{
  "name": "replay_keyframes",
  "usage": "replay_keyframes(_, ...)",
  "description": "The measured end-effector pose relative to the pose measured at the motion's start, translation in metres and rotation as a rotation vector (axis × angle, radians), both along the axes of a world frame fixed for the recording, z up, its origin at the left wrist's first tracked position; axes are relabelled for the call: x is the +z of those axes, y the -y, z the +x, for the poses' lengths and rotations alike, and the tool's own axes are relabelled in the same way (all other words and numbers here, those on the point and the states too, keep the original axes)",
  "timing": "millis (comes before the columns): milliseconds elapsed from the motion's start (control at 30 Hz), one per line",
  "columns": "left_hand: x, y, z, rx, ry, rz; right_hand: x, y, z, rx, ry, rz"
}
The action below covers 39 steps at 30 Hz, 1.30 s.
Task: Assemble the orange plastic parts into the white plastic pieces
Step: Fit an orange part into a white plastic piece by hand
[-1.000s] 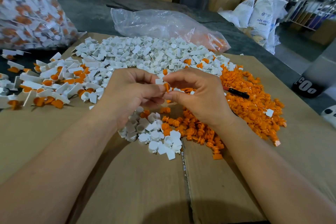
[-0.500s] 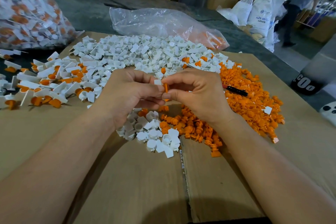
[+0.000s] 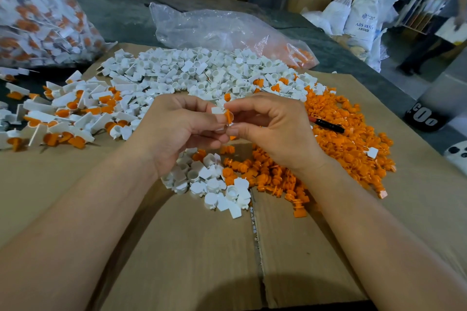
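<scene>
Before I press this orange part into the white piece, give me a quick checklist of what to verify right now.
1. The left hand grips the white piece: ok.
2. The right hand pinches the orange part: ok.
3. The orange part meets the white piece: ok, they appear to touch.
4. The orange part is fully seated: cannot tell, the fingers hide the joint.
5. The pen is apart from both hands: ok, it lies on the orange pile.
6. The finished pile lies to the left for the drop: ok.
</scene>
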<state>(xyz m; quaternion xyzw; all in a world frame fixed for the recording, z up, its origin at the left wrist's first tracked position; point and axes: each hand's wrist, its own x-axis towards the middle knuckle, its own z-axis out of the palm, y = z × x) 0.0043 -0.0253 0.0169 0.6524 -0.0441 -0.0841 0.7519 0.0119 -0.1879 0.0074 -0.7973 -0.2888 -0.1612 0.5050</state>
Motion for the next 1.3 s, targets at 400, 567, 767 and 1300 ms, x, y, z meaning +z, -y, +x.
replay_keyframes(400,0.0009,-0.0024,0.0007,0.001,-0.018,0.002,-0.0022,0.0013,0.0035,0.014,-0.024,0.002)
replay_keyframes(567,0.0010,-0.0018,0.0011,-0.012,-0.031,0.003,-0.0033,0.0013,0.0038,0.013,-0.010,0.003)
replay_keyframes(767,0.0010,-0.0026,0.0021,-0.016,-0.037,0.013,-0.0035,0.0010,0.0034,0.015,0.021,-0.011)
replay_keyframes(1300,-0.0001,-0.0024,0.0011,-0.029,-0.020,0.008,-0.0041,0.0018,0.0036,0.050,-0.027,0.027)
